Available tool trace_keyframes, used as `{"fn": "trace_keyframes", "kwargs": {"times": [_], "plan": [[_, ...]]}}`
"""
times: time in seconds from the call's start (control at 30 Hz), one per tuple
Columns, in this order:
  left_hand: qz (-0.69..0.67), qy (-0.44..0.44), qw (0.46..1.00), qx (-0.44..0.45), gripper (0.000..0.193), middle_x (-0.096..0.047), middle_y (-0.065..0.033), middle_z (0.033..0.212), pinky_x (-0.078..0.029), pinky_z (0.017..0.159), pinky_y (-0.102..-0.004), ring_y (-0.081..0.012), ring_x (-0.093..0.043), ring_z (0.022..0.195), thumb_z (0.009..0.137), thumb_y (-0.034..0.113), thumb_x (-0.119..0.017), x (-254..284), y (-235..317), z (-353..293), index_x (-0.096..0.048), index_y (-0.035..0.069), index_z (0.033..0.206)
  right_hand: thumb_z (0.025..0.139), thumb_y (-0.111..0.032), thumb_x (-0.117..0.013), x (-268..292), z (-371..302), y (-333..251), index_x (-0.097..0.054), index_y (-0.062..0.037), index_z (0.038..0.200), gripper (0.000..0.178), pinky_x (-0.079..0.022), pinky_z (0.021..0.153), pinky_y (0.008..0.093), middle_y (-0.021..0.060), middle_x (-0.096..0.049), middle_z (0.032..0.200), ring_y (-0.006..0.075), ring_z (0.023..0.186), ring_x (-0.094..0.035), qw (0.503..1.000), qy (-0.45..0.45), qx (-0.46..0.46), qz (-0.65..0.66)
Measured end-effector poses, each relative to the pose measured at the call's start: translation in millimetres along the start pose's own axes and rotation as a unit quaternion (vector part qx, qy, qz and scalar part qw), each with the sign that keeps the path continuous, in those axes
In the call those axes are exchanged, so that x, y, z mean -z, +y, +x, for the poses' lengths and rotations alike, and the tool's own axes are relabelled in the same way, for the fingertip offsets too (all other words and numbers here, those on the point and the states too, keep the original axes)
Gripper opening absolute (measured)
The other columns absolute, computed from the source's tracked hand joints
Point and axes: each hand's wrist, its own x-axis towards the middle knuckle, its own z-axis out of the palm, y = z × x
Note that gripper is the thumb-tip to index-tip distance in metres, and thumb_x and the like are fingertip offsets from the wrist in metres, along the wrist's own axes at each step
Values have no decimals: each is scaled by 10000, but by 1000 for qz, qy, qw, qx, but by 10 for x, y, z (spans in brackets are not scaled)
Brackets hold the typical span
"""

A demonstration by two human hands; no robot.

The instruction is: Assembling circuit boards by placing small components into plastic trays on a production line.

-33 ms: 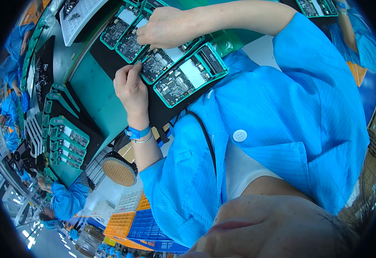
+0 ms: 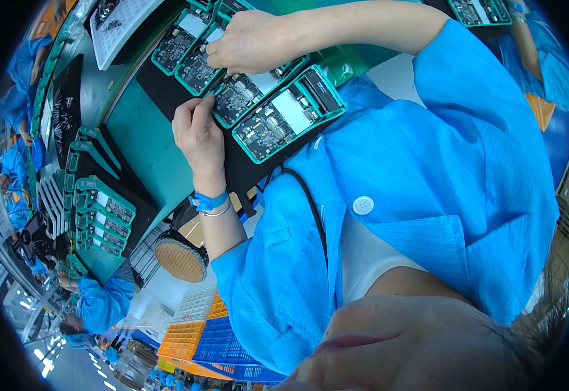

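Several circuit boards in green frames lie side by side on a black mat (image 2: 151, 81). My left hand (image 2: 199, 130), a blue strap on its wrist, has thumb and forefinger pinched at the near left corner of a green-framed circuit board (image 2: 235, 98). My right hand (image 2: 248, 42) is curled low above that board and the neighbouring framed board (image 2: 196, 68); whatever its fingers hold is hidden from view. Nearest my body sits another framed board (image 2: 274, 124), untouched, with a white block and a dark part at its far end. One more framed board (image 2: 177, 42) lies farther left.
More framed boards (image 2: 105, 218) stand in a row at the left of the green table (image 2: 134, 143). A white tray (image 2: 118, 29) is at the back left. Behind me are a round stool (image 2: 180, 256) and orange and blue crates (image 2: 183, 339). Co-workers (image 2: 105, 303) sit nearby.
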Motion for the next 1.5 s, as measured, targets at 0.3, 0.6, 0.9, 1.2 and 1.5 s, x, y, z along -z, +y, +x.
{"fn": "trace_keyframes", "kwargs": {"times": [0.3, 0.6, 0.9, 1.2, 1.5], "plan": [[-9, 4, 1000, 11, 301, -665, -74, 957, -510, 748, -378, -267, -622, 847, 791, -96, -693, -32, -5, -10, -775, 78, 1023, 861, -142, -707, -36, -47, -6, -650, -51, 970, 154, -561, 598, 371, 79, -640, 936, 244, 746, -716, 997, 56, 48, -29], [-17, 6, 1000, -3, 319, -662, -82, 964, -510, 746, -376, -266, -621, 850, 787, -110, -694, -36, -19, -5, -773, 77, 1034, 900, -219, -702, 59, -23, -14, -680, -47, 994, 197, -586, 691, 402, 88, -686, 984, 280, 860, -731, 999, -12, -22, 24], [-14, 8, 1000, -8, 338, -652, -83, 955, -502, 739, -378, -267, -613, 843, 774, -122, -689, -42, -17, -6, -769, 79, 1035, 890, -214, -708, 17, 21, 16, -686, -37, 992, 206, -587, 739, 423, 96, -696, 1004, 306, 906, -724, 998, -25, -29, 52], [-17, -57, 996, -68, 298, -640, -84, 925, -490, 720, -369, -261, -606, 828, 756, -129, -678, 54, -103, 131, -757, 63, 969, 887, -224, -706, 31, 19, 14, -682, -50, 990, 204, -582, 737, 434, 85, -694, 1007, 309, 897, -721, 999, -24, -15, 36], [-60, 56, 996, 44, 103, -662, -103, 887, -547, 692, -339, -240, -671, 791, 852, -34, -743, 9, -282, 421, -757, 29, 933, 814, -222, -712, 139, 216, 372, -702, -63, 848, 163, -549, 667, 466, 127, -707, 808, 344, 776, -710, 993, 103, -30, 46]]}}
